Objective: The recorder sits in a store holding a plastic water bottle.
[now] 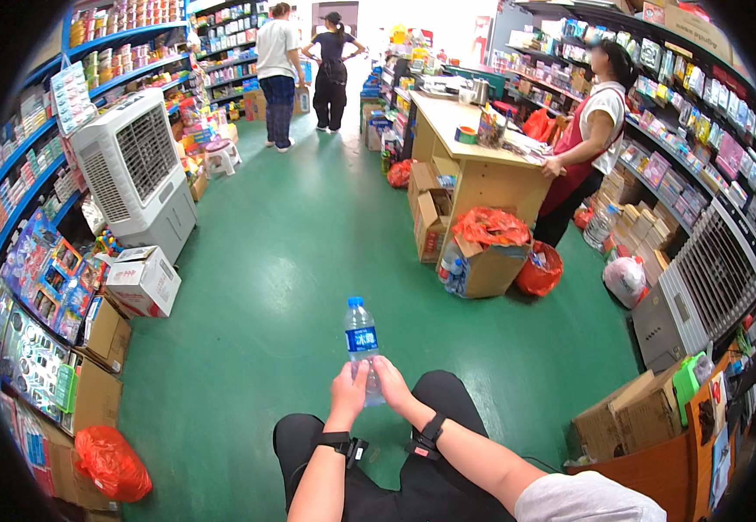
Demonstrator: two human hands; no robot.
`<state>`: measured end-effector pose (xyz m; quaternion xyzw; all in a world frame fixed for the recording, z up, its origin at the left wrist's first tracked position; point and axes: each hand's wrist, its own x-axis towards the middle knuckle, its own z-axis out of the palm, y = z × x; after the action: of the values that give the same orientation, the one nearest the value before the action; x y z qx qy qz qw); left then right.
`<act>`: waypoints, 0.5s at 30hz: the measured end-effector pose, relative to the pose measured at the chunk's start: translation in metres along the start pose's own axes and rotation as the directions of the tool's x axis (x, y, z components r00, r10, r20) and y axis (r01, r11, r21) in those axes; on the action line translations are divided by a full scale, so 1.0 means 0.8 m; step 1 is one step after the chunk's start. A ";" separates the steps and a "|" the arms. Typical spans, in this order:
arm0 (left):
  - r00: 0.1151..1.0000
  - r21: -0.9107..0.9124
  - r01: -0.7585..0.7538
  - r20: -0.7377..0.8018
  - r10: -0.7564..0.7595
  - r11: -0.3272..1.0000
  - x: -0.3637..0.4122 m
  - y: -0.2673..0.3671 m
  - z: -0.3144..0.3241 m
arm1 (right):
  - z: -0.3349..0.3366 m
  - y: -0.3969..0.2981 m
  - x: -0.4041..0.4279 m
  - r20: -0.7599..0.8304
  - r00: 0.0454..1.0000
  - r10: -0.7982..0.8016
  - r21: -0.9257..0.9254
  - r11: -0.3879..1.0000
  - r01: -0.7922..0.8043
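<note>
A clear plastic water bottle (362, 333) with a blue cap and a blue label stands upright between my two hands, above my knees. My left hand (350, 389) grips its lower part from the left side. From the right side my right hand (391, 382) grips the same lower part, its thumb pointing up along the bottle. The cap is on, and no finger touches it. Black straps with small devices circle both wrists. The bottle's base lies partly between the palms.
Green floor (273, 261) lies ahead. A white air cooler (136, 163) and a carton (143, 280) stand left. At right are a wooden counter (495, 176), a bag-lined carton (492, 267), another cooler (698, 280) and a person in a red apron (580, 140). Two people stand further off.
</note>
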<state>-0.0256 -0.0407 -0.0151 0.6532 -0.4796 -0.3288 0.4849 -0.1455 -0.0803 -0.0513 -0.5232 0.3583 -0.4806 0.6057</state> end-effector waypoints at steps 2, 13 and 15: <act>1.000 0.023 -0.010 0.000 0.010 1.000 -0.002 -0.004 0.003 | -0.008 0.009 0.000 -0.009 0.995 0.102 0.012 0.995 -0.102; 0.998 -0.004 -0.049 -0.044 0.048 0.999 0.000 -0.008 0.002 | -0.009 0.009 0.001 0.053 0.995 0.079 0.041 0.996 -0.081; 0.997 0.004 -0.056 -0.046 0.056 0.998 0.002 -0.010 0.002 | -0.009 0.004 0.001 0.072 0.994 0.079 0.027 0.996 -0.081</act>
<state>-0.0241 -0.0419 -0.0232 0.6477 -0.4867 -0.2993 0.5041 -0.1513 -0.0830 -0.0560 -0.5160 0.3502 -0.4423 0.6446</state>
